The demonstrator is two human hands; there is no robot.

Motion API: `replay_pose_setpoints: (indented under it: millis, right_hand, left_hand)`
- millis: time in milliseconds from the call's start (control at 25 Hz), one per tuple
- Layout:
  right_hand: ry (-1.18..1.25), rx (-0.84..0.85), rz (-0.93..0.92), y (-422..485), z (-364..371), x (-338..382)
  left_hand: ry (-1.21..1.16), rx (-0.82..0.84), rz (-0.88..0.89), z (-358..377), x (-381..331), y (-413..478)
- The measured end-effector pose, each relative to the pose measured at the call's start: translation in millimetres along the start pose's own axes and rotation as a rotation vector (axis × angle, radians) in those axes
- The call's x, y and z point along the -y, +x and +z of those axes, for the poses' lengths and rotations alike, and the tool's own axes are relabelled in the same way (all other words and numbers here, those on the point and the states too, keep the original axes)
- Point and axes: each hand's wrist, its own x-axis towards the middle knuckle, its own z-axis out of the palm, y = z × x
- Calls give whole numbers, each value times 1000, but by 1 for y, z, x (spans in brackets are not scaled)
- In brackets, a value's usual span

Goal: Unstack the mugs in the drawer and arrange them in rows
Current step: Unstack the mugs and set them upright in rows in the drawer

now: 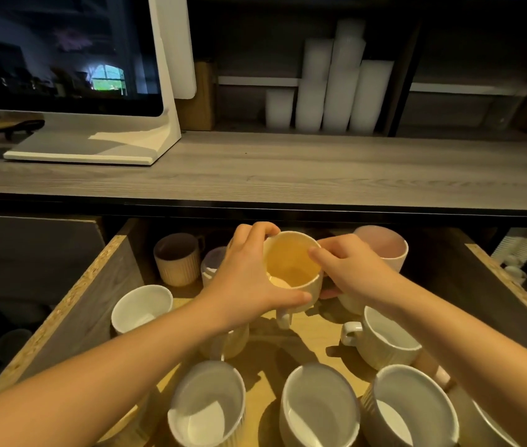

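A cream mug (pixel 292 264) with a yellow-lit inside is held above the middle of the open wooden drawer (pixel 72 295), handle pointing toward me. My left hand (pixel 249 279) wraps its left side and rim. My right hand (pixel 352 269) pinches its right rim, thumb low on the wall. Around it stand several mugs: a ribbed beige one (pixel 178 258) at the back left, a pink one (pixel 384 246) at the back right, a white one (pixel 141 306) at the left, one with a handle (pixel 381 337) at the right. Three large white mugs line the front, the middle one (pixel 318 408) nearest me.
A grey wooden counter (pixel 287 169) runs above the drawer. A white monitor on a stand (pixel 62 59) sits on it at the left. Stacks of white cups (pixel 329 88) stand on the shelf behind. A bare patch of drawer floor (pixel 307 337) lies below the held mug.
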Motion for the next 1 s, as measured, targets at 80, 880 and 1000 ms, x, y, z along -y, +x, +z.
replay_pose_setpoints:
  millis: [80, 880, 1000]
  right_hand:
    - [-91, -17, 22, 2, 1, -5]
    - [-392, 192, 55, 8, 30, -46]
    - [-425, 204, 56, 8, 31, -44]
  left_hand:
    - [10, 42, 8, 6, 1, 0]
    - [474, 451, 112, 24, 31, -11]
    - [458, 456, 81, 26, 33, -11]
